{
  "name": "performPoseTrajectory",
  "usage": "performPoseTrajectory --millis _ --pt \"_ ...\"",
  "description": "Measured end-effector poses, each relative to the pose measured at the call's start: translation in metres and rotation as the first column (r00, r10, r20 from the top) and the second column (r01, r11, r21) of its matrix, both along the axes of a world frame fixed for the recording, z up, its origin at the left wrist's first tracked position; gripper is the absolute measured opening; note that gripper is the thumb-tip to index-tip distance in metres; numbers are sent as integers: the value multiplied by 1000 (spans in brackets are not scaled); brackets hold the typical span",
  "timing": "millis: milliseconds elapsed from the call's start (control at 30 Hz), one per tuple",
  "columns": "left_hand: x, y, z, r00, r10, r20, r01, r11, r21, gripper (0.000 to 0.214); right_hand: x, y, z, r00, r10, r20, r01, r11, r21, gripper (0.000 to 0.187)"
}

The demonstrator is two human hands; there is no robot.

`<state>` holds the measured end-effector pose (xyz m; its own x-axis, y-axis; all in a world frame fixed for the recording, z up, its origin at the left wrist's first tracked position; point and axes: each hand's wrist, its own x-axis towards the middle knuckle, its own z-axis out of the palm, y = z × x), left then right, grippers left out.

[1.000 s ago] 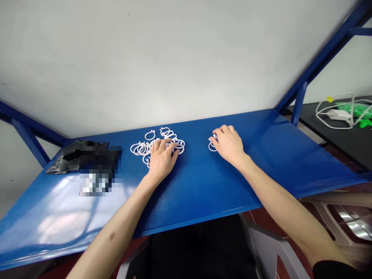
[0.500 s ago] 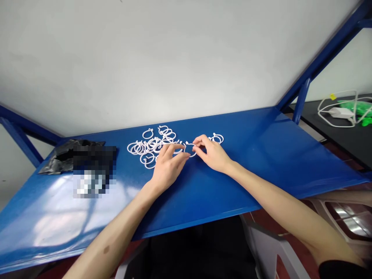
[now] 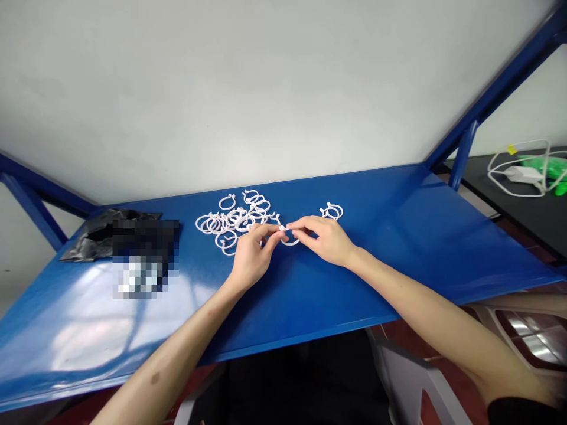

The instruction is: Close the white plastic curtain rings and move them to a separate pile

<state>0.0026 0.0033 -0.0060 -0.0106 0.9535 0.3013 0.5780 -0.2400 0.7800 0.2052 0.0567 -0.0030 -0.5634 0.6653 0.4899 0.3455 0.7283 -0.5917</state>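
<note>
On my feed both hands meet near the middle of the blue bench (image 3: 398, 254). The left hand (image 3: 251, 255) comes in from the lower left, and its thumb and forefinger are pressed together on the near-left edge of a white ring (image 3: 291, 242). The right hand (image 3: 326, 239) reaches in from the lower right and pinches the same ring from the other side, its remaining fingers curled loosely. I see the fingertips of the two hands almost touching above the ring. The ring sits at the bench surface between them, but I cannot tell if it rests on the bench or is lifted a little.

Just left of the left hand lies a loose pile of rings (image 3: 233, 221), many overlapping. A smaller cluster of rings (image 3: 331, 211) lies just behind the right hand, apart from the pile. Far to the left on the bench I make out a crumpled black bag (image 3: 91, 242). A pale wall rises behind the bench. Off to the right, on a dark table (image 3: 518, 218) well apart from the hands, I see a coiled white cable (image 3: 516, 175) beside something green (image 3: 549, 165).
</note>
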Motion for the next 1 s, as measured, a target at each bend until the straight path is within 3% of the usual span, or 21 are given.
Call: performPoseTrajectory --millis 367,533,667,767,867,1000 --pt "-1 -6 -13 990 2 -143 21 988 155 20 5 0 -4 974 129 186 -147 986 83 18" --pt "-1 -3 -15 976 -3 -216 46 979 199 18 4 0 -4 963 112 244 -150 978 142 18" --pt "-2 2 -11 949 -8 -315 102 954 283 14 2 0 3 972 -4 237 -51 973 223 18" --pt "-8 7 -10 900 3 -436 164 924 346 16 7 4 9 938 -206 277 124 949 289 23" --pt "-17 13 -10 832 73 -549 147 927 346 18 20 16 11 836 -418 357 315 896 312 22" --pt "-30 19 -15 753 145 -642 89 944 317 16 37 33 9 690 -548 473 439 837 328 18"
